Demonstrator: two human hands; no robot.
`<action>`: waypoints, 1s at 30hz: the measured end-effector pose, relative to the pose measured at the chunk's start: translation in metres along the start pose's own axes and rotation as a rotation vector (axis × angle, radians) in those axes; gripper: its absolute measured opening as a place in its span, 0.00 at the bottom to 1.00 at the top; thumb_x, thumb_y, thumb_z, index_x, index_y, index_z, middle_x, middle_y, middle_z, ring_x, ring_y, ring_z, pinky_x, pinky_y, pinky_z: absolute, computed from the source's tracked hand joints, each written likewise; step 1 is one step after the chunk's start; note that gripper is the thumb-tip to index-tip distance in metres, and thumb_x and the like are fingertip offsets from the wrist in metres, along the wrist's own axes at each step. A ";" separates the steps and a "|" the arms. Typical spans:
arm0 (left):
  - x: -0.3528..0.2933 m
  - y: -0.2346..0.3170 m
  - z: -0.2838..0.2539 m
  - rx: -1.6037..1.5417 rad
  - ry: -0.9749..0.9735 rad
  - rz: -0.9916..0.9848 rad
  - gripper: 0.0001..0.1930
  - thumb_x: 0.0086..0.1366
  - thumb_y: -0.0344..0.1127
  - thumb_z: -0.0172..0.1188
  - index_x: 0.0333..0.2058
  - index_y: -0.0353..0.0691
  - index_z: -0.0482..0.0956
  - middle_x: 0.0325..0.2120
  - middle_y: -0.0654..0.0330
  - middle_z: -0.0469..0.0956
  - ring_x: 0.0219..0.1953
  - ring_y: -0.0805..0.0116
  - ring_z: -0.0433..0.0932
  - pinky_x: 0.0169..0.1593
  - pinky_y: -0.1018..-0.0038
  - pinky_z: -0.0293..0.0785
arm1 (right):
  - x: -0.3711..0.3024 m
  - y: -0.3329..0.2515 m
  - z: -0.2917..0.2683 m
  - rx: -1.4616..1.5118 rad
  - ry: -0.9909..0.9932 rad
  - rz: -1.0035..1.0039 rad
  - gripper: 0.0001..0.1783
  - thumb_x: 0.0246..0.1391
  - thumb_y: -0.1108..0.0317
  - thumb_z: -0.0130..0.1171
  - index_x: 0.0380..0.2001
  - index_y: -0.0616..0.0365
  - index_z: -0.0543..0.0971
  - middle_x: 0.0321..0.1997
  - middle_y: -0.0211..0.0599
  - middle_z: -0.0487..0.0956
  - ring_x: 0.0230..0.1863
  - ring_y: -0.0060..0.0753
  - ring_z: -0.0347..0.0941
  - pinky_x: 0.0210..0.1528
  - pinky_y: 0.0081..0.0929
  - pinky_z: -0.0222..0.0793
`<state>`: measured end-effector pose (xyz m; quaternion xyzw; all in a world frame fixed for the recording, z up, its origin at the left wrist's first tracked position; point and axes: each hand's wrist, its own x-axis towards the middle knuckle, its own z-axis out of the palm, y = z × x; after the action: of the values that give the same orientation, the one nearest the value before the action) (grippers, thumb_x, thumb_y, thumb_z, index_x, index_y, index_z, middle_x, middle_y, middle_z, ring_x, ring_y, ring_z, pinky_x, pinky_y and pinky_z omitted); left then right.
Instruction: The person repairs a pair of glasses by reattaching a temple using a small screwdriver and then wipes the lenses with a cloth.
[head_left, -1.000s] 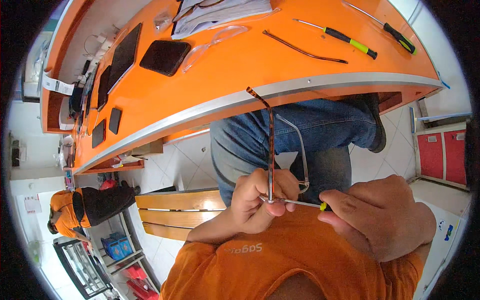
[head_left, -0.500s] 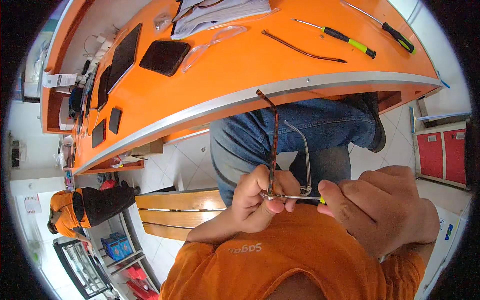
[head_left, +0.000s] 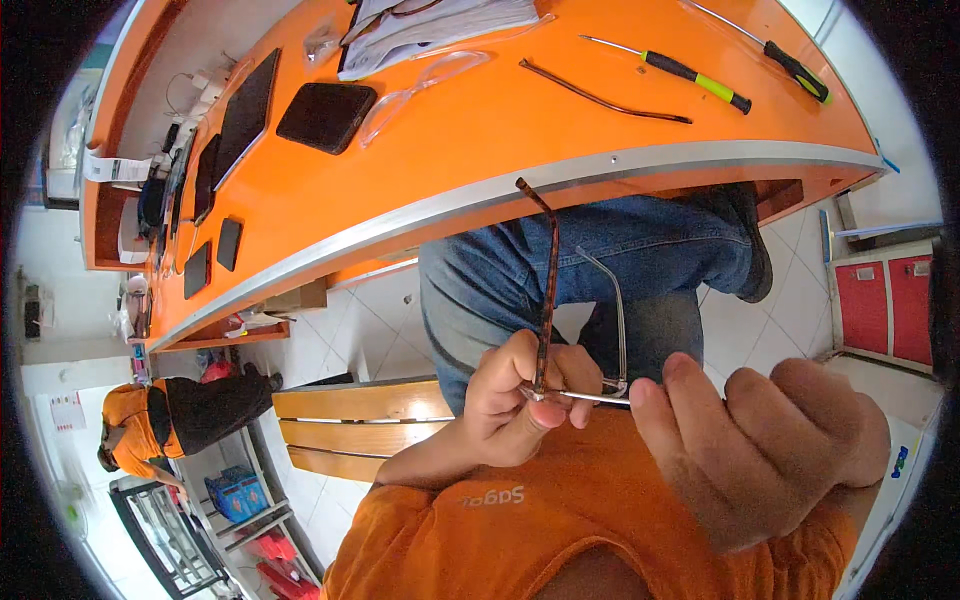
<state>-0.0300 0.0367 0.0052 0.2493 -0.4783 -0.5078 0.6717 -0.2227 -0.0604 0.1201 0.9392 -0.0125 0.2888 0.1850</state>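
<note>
Above my lap, my left hand (head_left: 510, 400) pinches an eyeglass frame at its hinge corner. A brown tortoiseshell temple arm (head_left: 550, 275) rises from that corner, and a clear temple arm (head_left: 618, 310) rises from the other side. My right hand (head_left: 760, 440) is closed around a screwdriver, whose thin metal shaft (head_left: 596, 397) runs left to the hinge beside my left thumb. Its handle is hidden by my fingers, and so is the tip's exact contact. On the orange table (head_left: 420, 170) lie a loose tortoiseshell temple arm (head_left: 605, 97) and clear glasses parts (head_left: 425, 85).
Two green-and-black screwdrivers (head_left: 697, 77) (head_left: 797, 72) lie at the table's far right. A black phone (head_left: 325, 117), a tablet (head_left: 247, 118) and a grey cloth (head_left: 430, 35) rest farther left. Beside me is a wooden bench (head_left: 360, 430). Another person (head_left: 150, 430) bends over at far left.
My right hand has rolled on the screwdriver, its fingers lifting and shifting, and the yellow-green handle end is now covered. My left hand and the glasses stay nearly in place.
</note>
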 end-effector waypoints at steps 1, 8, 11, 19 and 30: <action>0.001 -0.001 -0.001 -0.018 -0.014 -0.005 0.15 0.71 0.44 0.54 0.33 0.42 0.60 0.22 0.57 0.71 0.25 0.68 0.71 0.29 0.72 0.67 | 0.002 -0.001 -0.003 -0.046 -0.009 -0.006 0.10 0.42 0.66 0.65 0.30 0.58 0.83 0.30 0.34 0.79 0.22 0.23 0.64 0.20 0.22 0.51; 0.001 0.000 0.003 -0.087 -0.069 -0.013 0.13 0.71 0.41 0.55 0.33 0.40 0.64 0.23 0.57 0.72 0.28 0.65 0.75 0.31 0.70 0.71 | -0.001 0.010 -0.015 0.032 -0.300 0.203 0.12 0.45 0.63 0.67 0.34 0.52 0.81 0.26 0.28 0.76 0.20 0.24 0.63 0.20 0.23 0.52; -0.002 0.005 0.001 -0.034 -0.133 -0.016 0.11 0.69 0.39 0.57 0.35 0.38 0.68 0.25 0.55 0.75 0.31 0.62 0.79 0.33 0.69 0.73 | -0.005 0.009 -0.015 0.363 -0.553 0.746 0.15 0.43 0.64 0.72 0.34 0.53 0.80 0.20 0.26 0.71 0.17 0.19 0.63 0.19 0.23 0.53; 0.020 -0.011 0.014 0.944 -0.409 0.322 0.10 0.53 0.36 0.69 0.31 0.39 0.80 0.27 0.58 0.78 0.26 0.63 0.79 0.28 0.71 0.73 | -0.046 -0.055 0.043 1.233 0.338 1.470 0.17 0.45 0.68 0.74 0.38 0.58 0.80 0.26 0.26 0.75 0.25 0.12 0.64 0.25 0.16 0.55; 0.006 0.012 -0.003 0.993 0.094 0.567 0.38 0.45 0.49 0.76 0.52 0.38 0.72 0.46 0.55 0.77 0.47 0.57 0.73 0.52 0.61 0.68 | -0.065 -0.053 0.025 1.462 0.336 1.490 0.07 0.50 0.80 0.65 0.34 0.68 0.81 0.30 0.44 0.83 0.30 0.30 0.82 0.31 0.24 0.76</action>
<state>-0.0214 0.0354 0.0159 0.4194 -0.6772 -0.0104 0.6044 -0.2570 -0.0251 0.0475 0.5253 -0.3832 0.3931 -0.6502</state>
